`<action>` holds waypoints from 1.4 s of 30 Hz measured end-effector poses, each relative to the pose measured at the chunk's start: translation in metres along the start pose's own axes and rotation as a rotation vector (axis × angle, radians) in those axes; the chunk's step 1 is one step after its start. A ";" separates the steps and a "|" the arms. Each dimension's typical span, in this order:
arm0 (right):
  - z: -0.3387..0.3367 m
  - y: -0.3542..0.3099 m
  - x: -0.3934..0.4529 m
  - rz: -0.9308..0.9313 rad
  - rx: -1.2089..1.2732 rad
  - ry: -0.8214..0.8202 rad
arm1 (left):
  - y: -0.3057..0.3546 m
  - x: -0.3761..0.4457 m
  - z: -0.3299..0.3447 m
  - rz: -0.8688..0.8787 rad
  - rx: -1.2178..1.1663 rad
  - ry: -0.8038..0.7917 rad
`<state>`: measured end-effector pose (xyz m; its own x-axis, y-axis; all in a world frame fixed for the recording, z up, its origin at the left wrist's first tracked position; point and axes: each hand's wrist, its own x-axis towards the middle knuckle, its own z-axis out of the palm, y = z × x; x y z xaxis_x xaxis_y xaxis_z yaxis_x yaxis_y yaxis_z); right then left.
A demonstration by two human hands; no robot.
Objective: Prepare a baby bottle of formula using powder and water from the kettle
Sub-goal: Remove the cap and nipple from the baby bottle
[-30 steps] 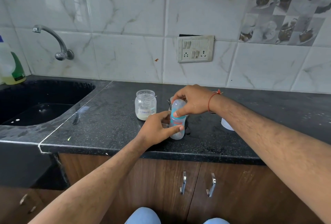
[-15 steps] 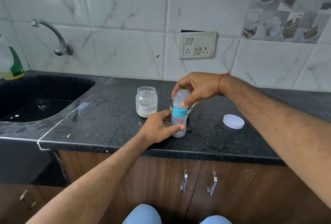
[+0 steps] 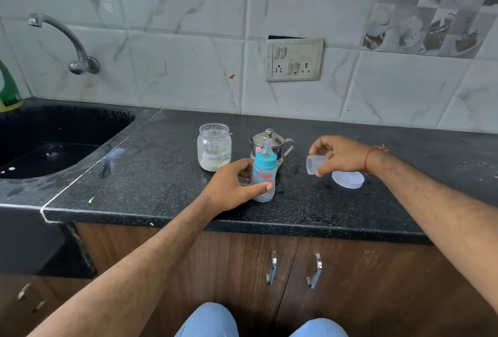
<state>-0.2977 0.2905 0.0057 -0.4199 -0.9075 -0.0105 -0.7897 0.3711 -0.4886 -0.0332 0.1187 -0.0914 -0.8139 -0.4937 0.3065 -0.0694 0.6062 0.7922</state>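
A small baby bottle (image 3: 263, 174) with a teal collar and a clear teat stands upright on the black counter (image 3: 161, 180). My left hand (image 3: 231, 188) grips its lower body. My right hand (image 3: 338, 154) holds the bottle's clear cap (image 3: 314, 164) in the air to the right of the bottle. An open glass jar (image 3: 214, 150) labelled Formula, with white powder at the bottom, stands left of the bottle. A small steel kettle (image 3: 272, 145) with a lid stands right behind the bottle.
A white round lid (image 3: 349, 180) lies on the counter below my right hand. A black sink (image 3: 54, 145) with a wall tap (image 3: 67, 40) lies at the left, a green bottle (image 3: 8, 88) beside it. A socket plate (image 3: 294, 59) is on the tiled wall.
My right hand has lifted the clear cap off the bottle and carried it to the right. The teat now shows. My left hand keeps its hold on the bottle.
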 end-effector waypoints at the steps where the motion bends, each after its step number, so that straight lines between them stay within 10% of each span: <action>1: 0.003 0.006 0.001 0.002 -0.013 -0.008 | 0.001 0.000 0.000 -0.002 -0.002 0.000; 16: 0.008 0.025 0.018 -0.168 -0.380 -0.092 | -0.001 0.002 -0.001 -0.020 0.002 0.007; 28: 0.025 -0.086 -0.034 -0.332 0.026 0.155 | 0.000 0.000 -0.001 -0.002 0.028 0.013; 42: 0.035 -0.129 -0.007 -0.312 -0.365 0.129 | -0.003 0.000 0.000 0.034 0.038 0.012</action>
<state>-0.1773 0.2423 0.0386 -0.1725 -0.9630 0.2072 -0.9819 0.1515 -0.1135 -0.0332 0.1167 -0.0941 -0.8091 -0.4798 0.3392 -0.0639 0.6457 0.7609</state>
